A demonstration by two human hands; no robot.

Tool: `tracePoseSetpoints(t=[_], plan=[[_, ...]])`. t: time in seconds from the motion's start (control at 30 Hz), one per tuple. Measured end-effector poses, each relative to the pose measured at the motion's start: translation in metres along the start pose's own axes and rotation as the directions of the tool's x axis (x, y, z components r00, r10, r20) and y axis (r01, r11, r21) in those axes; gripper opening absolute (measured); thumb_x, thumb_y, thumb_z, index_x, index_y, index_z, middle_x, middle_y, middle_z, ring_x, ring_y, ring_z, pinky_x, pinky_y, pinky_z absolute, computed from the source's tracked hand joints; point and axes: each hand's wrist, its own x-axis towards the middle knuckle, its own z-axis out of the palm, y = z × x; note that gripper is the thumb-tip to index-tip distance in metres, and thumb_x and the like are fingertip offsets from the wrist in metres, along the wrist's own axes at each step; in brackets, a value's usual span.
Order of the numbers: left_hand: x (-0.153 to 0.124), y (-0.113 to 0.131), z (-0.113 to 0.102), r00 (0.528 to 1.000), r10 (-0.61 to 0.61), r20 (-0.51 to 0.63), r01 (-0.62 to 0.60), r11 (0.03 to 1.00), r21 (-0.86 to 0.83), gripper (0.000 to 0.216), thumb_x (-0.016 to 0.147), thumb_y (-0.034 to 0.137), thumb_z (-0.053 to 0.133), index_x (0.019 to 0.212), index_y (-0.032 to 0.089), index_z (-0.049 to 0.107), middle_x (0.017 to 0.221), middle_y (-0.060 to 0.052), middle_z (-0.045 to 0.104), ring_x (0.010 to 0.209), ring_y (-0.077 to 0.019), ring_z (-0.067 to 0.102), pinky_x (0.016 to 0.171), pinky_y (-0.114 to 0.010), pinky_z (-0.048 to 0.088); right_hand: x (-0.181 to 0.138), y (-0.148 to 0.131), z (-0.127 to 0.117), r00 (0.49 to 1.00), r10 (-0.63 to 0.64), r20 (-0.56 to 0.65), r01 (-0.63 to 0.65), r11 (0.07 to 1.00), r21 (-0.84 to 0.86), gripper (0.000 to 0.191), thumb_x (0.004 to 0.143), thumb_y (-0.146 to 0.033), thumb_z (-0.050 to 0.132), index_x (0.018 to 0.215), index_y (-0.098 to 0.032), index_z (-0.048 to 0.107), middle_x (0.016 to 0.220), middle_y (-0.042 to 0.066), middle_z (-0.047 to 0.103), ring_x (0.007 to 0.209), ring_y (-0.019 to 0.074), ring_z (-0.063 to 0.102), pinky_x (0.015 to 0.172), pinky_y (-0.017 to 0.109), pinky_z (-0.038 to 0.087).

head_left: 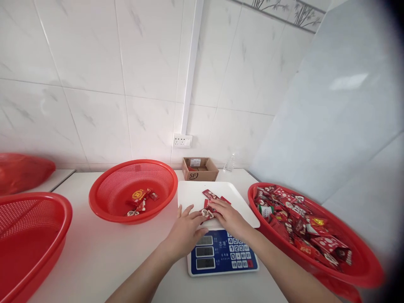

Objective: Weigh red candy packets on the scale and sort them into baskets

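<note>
Head view, with the clock face laid flat around the scale and 12 toward the wall: both forearms come in from below, at 5 and 7 o'clock. At 6 o'clock, nearest the person, is the scale's blue key panel (224, 256), number keys on its right and three small displays (205, 252) down its left, their figures too faint to read. Beyond it, the left hand (184, 232) has its fingers spread and its thumb apart from the forefinger, which touches the end of a red packet (207, 213) with white lettering. The right hand (229, 216) lies palm down, fingers bent over that packet; I cannot tell if they grip it. The hands are close together, just over the near part of the white scale pan (191, 195). Another red packet (209, 194) lies on the pan, just past the right fingertips toward 12.

Around the scale on the white table (123, 252) stand a red basket (30, 252) at 9, a heaped basket (374, 273) of mostly red packets (328, 244) at 3 to 4, and between 9 and 10 a perforated basket (107, 189) with several packets (142, 197) at its bottom. A red bag (25, 172) lies farther off at 10. Behind the pan, at 12, sits a small open cardboard box (202, 176), with a clear object (230, 163) toward 1. Farthest is the tiled wall (151, 63), bearing a socket (182, 141) near 11
</note>
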Motion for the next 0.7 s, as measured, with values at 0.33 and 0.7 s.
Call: tracePoseSetpoints(t=[0.33,0.7], plan=[[-0.002,-0.007,-0.008,1.0,-0.023,0.004,0.023,0.998,-0.054,0.032,0.088,0.038,0.046,0.119,0.03,0.053,0.127,-0.001,0.055,0.135,-0.0325,0.022,0.107,-0.064,0.005,-0.018,0.059,-0.073,0.946,0.194,-0.26,-0.232,0.965,-0.122,0.033,0.085,-0.03,0.04,0.108,-0.023,0.062,0.116,0.007,0.062,0.108,0.0218,0.056,0.094,0.037,0.042],[0.0,-0.015,-0.017,0.989,-0.058,-0.139,0.05,0.997,-0.066,0.031,0.089,0.039,0.043,0.116,0.028,0.055,0.124,-0.001,0.057,0.133,-0.0311,0.028,0.107,-0.061,0.018,-0.11,0.189,-0.097,0.793,0.607,-0.058,-0.574,0.711,-0.407,0.017,0.073,-0.027,0.055,0.083,-0.018,0.066,0.097,0.013,0.065,0.096,0.0264,0.059,0.081,0.032,0.042]])
